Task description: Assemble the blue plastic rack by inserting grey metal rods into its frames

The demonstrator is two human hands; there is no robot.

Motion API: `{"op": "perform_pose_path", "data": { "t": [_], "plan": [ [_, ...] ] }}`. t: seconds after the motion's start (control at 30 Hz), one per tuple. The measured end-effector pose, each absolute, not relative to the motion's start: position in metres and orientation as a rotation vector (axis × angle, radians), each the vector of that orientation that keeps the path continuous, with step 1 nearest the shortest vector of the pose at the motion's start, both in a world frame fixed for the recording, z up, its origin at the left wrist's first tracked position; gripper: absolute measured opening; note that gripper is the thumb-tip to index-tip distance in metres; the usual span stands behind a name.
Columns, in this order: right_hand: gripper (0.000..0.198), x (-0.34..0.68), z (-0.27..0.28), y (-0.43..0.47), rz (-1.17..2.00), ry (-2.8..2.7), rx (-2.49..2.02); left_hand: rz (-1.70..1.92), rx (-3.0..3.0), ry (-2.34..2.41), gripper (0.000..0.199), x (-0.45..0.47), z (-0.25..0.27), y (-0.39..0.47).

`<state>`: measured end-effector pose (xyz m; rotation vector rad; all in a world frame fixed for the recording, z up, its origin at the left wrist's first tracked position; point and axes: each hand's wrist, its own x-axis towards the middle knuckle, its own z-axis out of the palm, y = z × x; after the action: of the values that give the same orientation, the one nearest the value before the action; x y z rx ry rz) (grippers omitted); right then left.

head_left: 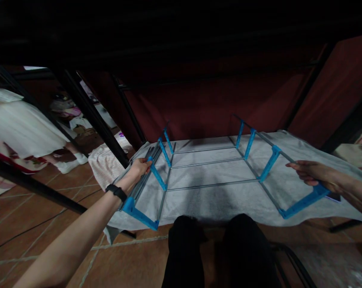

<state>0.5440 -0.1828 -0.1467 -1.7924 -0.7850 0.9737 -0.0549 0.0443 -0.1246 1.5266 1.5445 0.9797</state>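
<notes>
A partly built rack frame of grey metal tubes (211,186) and blue plastic brackets (270,164) lies across a grey cloth (225,206). Three cross tubes join its left and right sides. My left hand (141,167), below a black wristband, has its fingers closed on the left side of the frame, by the top of a blue bracket (157,174). On the opposite side my right hand (311,172) pinches the upper tube between two blue brackets. Under that hand, the nearest right bracket (307,202) is partly hidden. Several loose grey tubes (145,178) lie beside my left hand.
Black metal posts (94,116) and a dark beam overhead frame the space. A dark red curtain (211,104) hangs behind the cloth. To the left, a person in a white dress (28,124) stands on the tiled floor (58,228). My knees are at the front edge.
</notes>
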Motion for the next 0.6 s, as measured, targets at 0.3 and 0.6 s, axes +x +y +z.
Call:
{"op": "perform_pose_path", "data": {
  "t": [0.3, 0.6],
  "plan": [
    [0.018, 0.558, -0.153, -0.179, 1.115, -0.682, -1.718, 0.957, 1.556, 1.642, 0.016, -0.071, -0.132, 0.043],
    [0.031, 0.559, -0.151, -0.180, 0.852, -0.843, -2.030, 0.960, 1.522, 1.626, 0.015, -0.062, -0.132, 0.039]
  ]
}}
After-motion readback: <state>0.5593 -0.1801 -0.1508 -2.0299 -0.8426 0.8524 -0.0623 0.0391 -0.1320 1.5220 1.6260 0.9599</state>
